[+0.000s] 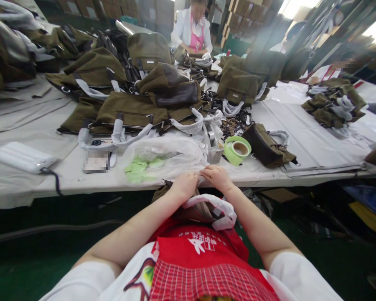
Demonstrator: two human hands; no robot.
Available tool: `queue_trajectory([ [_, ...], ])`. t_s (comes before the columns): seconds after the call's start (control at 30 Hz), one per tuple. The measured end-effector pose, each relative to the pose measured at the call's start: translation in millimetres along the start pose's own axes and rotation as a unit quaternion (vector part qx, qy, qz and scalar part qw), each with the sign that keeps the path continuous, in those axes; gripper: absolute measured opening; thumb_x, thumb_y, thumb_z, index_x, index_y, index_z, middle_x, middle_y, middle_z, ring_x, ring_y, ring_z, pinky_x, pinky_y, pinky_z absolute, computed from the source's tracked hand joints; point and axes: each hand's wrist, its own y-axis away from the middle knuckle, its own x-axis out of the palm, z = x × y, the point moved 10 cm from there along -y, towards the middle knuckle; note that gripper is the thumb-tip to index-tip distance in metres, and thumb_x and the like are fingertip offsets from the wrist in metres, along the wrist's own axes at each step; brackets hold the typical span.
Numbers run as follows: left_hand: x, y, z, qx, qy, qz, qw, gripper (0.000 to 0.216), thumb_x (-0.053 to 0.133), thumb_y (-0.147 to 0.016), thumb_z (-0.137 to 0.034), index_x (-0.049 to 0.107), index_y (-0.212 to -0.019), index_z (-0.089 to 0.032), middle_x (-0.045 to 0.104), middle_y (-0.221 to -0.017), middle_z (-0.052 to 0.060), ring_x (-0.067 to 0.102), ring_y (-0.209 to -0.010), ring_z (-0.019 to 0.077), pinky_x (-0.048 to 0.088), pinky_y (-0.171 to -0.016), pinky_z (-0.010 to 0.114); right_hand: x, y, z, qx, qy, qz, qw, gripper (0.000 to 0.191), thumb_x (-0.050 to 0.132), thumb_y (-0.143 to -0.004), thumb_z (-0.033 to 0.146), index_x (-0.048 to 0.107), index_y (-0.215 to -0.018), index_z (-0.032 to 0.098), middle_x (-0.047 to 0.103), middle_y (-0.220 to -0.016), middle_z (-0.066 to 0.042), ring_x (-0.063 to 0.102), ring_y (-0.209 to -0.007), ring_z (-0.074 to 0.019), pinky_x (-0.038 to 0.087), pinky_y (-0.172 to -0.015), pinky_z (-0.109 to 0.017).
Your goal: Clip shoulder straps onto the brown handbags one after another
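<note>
An olive-brown handbag [161,191] rests against my lap at the table edge, mostly hidden by my arms and hands. One of its handles [211,200], wrapped in white padding, arches up towards me. My left hand [187,184] is closed over the bag's top, its fingertips meeting those of my right hand [217,175]. The right fingers are pinched together at the same spot. Whatever lies between the fingertips is too small or hidden to make out. Just beyond them are a clear plastic bag [172,152] with green paper pieces [142,167] and a grey tape dispenser [213,150].
A green tape roll [237,149] lies beside a small olive bag [266,144]. Olive bags [128,108] are heaped across the table [72,179]. A phone [96,161] and a white power bank [23,157] lie at left. A co-worker [194,31] in a pink apron sits opposite.
</note>
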Motion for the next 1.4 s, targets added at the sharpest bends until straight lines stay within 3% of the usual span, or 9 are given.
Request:
queue_trajectory([
  [0.23, -10, 7, 7, -0.035, 0.026, -0.008, 0.999, 0.036, 0.04, -0.1, -0.031, 0.071, -0.092, -0.013, 0.074, -0.092, 0.014, 0.07, -0.088, 0.0268, 0.052, -0.078, 0.036, 8, -4, -29, 0.045, -0.013, -0.012, 0.999, 0.019, 0.054, -0.095, 0.018, 0.071, -0.102, 0.02, 0.068, -0.105, -0.01, 0.063, -0.095, -0.0192, 0.046, -0.084, -0.028],
  [0.37, -22, 20, 15, -0.052, 0.085, -0.027, 0.995, 0.037, 0.04, -0.1, -0.031, 0.071, -0.087, -0.017, 0.075, -0.091, 0.009, 0.07, -0.087, 0.0224, 0.05, -0.079, 0.031, -7, -4, -38, 0.067, -0.026, -0.036, 0.997, 0.022, 0.052, -0.093, 0.013, 0.07, -0.104, 0.018, 0.066, -0.109, -0.011, 0.061, -0.103, -0.0209, 0.047, -0.09, -0.03],
  [0.53, -30, 31, 21, -0.051, 0.175, -0.059, 0.982, 0.034, 0.043, -0.099, -0.029, 0.071, -0.083, -0.017, 0.075, -0.085, 0.007, 0.069, -0.083, 0.0212, 0.05, -0.078, 0.031, -65, 14, 12, 0.019, -0.176, -0.161, 0.971, 0.033, 0.048, -0.088, 0.008, 0.065, -0.115, 0.018, 0.065, -0.116, -0.011, 0.063, -0.101, -0.0203, 0.049, -0.091, -0.032],
  [0.7, -37, 39, 12, -0.009, 0.179, -0.1, 0.979, 0.028, 0.043, -0.097, -0.025, 0.069, -0.089, -0.017, 0.073, -0.093, 0.009, 0.067, -0.088, 0.0222, 0.05, -0.082, 0.033, -57, 17, 75, -0.051, -0.25, -0.028, 0.966, 0.04, 0.046, -0.084, 0.002, 0.064, -0.117, 0.016, 0.07, -0.111, -0.009, 0.063, -0.104, -0.0195, 0.048, -0.094, -0.033],
  [0.9, -39, 54, 14, 0.006, 0.158, -0.099, 0.982, 0.036, 0.037, -0.099, -0.033, 0.066, -0.085, -0.019, 0.07, -0.083, 0.007, 0.064, -0.08, 0.022, 0.05, -0.076, 0.033, -48, 28, 75, 0.028, -0.138, -0.011, 0.99, 0.024, 0.048, -0.097, 0.02, 0.071, -0.104, 0.019, 0.073, -0.098, -0.008, 0.065, -0.089, -0.0188, 0.046, -0.081, -0.028],
  [1.03, -55, 69, 12, 0.003, 0.101, -0.147, 0.984, 0.036, 0.039, -0.098, -0.036, 0.068, -0.087, -0.019, 0.066, -0.114, 0.012, 0.064, -0.095, 0.0232, 0.049, -0.086, 0.035, -53, 39, 67, 0.099, -0.099, -0.04, 0.989, 0.026, 0.048, -0.097, 0.028, 0.072, -0.091, 0.021, 0.075, -0.089, -0.006, 0.065, -0.084, -0.0208, 0.045, -0.079, -0.03],
  [1.1, -64, 76, 17, -0.035, 0.06, -0.169, 0.983, 0.036, 0.041, -0.096, -0.037, 0.07, -0.086, -0.019, 0.064, -0.118, 0.013, 0.064, -0.098, 0.0244, 0.049, -0.088, 0.036, -64, 44, 59, 0.123, -0.12, -0.092, 0.981, 0.025, 0.049, -0.096, 0.028, 0.072, -0.088, 0.02, 0.074, -0.088, -0.007, 0.064, -0.088, -0.0228, 0.045, -0.082, -0.032],
  [1.23, -58, 76, 34, -0.094, 0.124, -0.134, 0.979, 0.039, 0.041, -0.095, -0.037, 0.071, -0.079, -0.019, 0.07, -0.088, 0.009, 0.065, -0.085, 0.0216, 0.049, -0.081, 0.032, -77, 49, 49, 0.117, -0.291, -0.178, 0.933, 0.023, 0.047, -0.096, 0.027, 0.068, -0.094, 0.019, 0.072, -0.089, -0.006, 0.064, -0.086, -0.0193, 0.047, -0.081, -0.028],
  [1.4, -35, 69, 51, -0.104, 0.335, -0.064, 0.934, 0.038, 0.046, -0.091, -0.037, 0.071, -0.07, -0.017, 0.07, -0.073, 0.004, 0.065, -0.071, 0.0167, 0.049, -0.073, 0.027, -66, 47, 67, 0.105, -0.418, -0.141, 0.891, 0.022, 0.048, -0.093, 0.027, 0.068, -0.089, 0.019, 0.068, -0.075, -0.002, 0.063, -0.072, -0.0157, 0.046, -0.07, -0.025],
])
